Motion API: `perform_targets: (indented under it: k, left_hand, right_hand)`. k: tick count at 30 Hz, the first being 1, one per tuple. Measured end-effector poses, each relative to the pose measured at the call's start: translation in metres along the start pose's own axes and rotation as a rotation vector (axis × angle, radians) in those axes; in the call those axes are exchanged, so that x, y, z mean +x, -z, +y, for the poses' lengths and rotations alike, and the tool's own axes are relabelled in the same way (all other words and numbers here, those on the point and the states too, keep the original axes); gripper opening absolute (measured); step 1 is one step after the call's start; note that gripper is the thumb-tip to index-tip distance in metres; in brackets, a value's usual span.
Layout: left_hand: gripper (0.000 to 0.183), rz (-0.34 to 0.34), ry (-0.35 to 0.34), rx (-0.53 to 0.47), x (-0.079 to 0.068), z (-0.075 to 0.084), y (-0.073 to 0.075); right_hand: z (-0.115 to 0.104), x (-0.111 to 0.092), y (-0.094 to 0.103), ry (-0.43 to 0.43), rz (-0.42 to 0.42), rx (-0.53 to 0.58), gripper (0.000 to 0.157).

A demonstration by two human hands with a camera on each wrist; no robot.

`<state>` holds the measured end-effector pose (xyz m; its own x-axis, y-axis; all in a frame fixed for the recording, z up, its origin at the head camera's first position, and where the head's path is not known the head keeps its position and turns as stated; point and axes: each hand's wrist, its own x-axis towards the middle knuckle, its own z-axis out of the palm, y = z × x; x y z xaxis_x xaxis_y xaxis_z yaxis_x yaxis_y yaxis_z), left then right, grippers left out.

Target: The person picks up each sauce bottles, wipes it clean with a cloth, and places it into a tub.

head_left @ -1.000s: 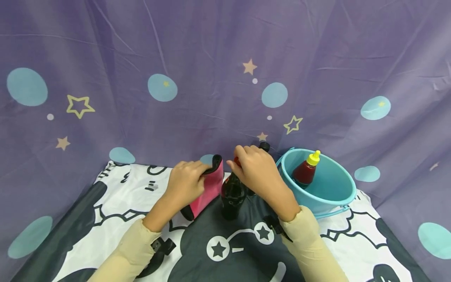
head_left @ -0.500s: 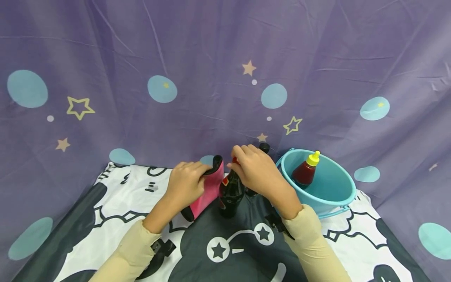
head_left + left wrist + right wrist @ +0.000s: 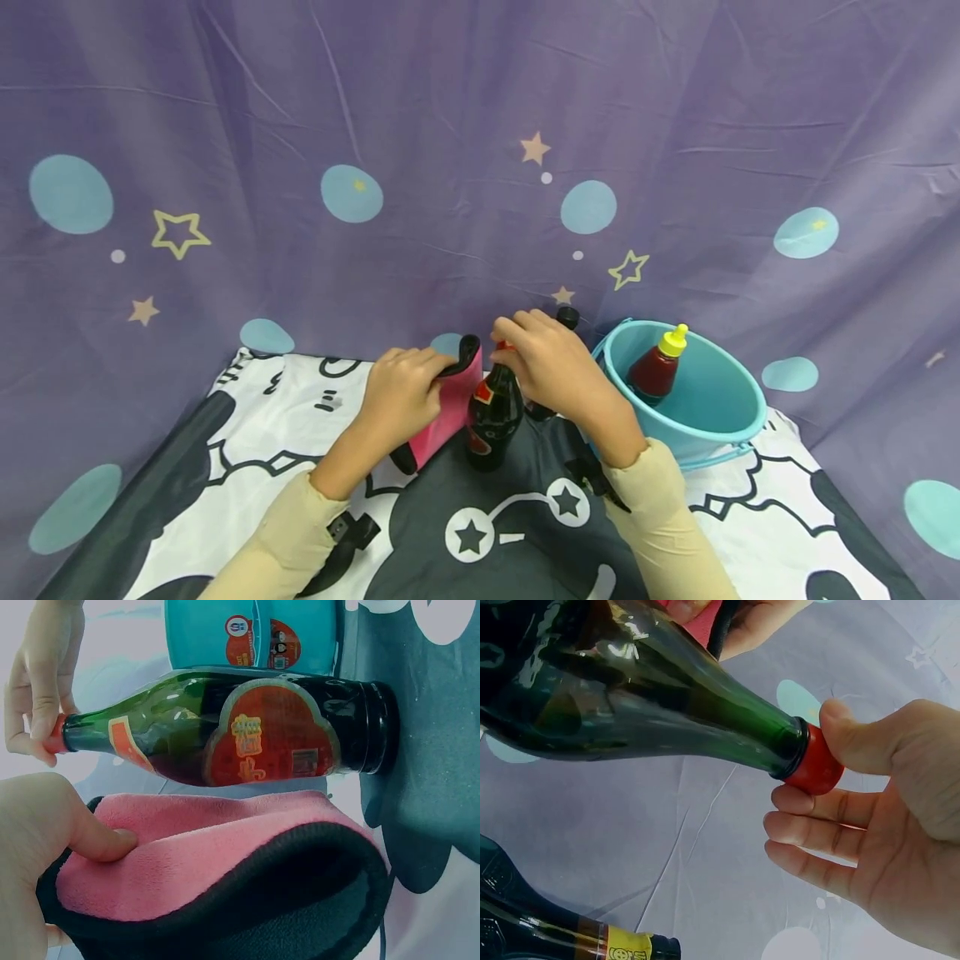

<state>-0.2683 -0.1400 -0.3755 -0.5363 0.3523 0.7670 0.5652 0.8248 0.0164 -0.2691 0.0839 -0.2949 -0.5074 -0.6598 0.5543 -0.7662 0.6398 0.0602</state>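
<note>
My right hand point(image 3: 551, 362) pinches the red cap point(image 3: 816, 765) of a dark green glass bottle point(image 3: 495, 421) between thumb and fingers. The bottle stands near upright on the cloth-covered table, its large red label point(image 3: 270, 735) facing the left wrist camera. Just left of it, my left hand point(image 3: 401, 392) grips the top edge of a pink cloth point(image 3: 453, 404) with a black border. In the left wrist view the thumb presses on the pink side, and the cloth curves over to show its dark underside point(image 3: 300, 900). The bottle and cloth stand side by side.
A second dark bottle with a yellow neck band point(image 3: 630, 943) and black cap point(image 3: 567, 317) stands behind my right hand, partly hidden. To the right is a light blue bucket point(image 3: 720, 425) holding a dark red squeeze bottle point(image 3: 656, 371) with a yellow nozzle. A purple curtain point(image 3: 465, 125) hangs behind.
The right hand has shifted the green bottle slightly left, toward the cloth, and its red neck label has turned into view. The left hand keeps its hold on the cloth.
</note>
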Motion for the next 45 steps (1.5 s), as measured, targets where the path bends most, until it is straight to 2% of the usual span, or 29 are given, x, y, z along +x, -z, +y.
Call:
perform_targets:
  k: [12,27,34,39,45]
  left_hand:
    - [0.029,-0.002,-0.006,-0.006,0.000,0.002,-0.003]
    - [0.031,0.046,-0.019,-0.010,0.001,0.006,-0.006]
    - [0.030,0.125,-0.031,0.000,0.007,0.007,-0.002]
    - [0.029,0.206,-0.041,-0.019,0.007,0.008,0.000]
    - [0.028,0.256,-0.088,-0.101,0.007,0.015,0.000]
  right_hand:
    - [0.008,-0.008,0.002,-0.061,-0.026,0.125,0.008]
    - [0.010,-0.018,-0.008,-0.090,0.116,0.184,0.012]
    - [0.009,-0.016,-0.009,-0.087,0.209,0.184,0.015]
    - [0.008,-0.016,-0.009,-0.108,0.201,0.195,0.018]
    - [0.007,-0.018,-0.012,-0.137,0.188,0.196,0.022]
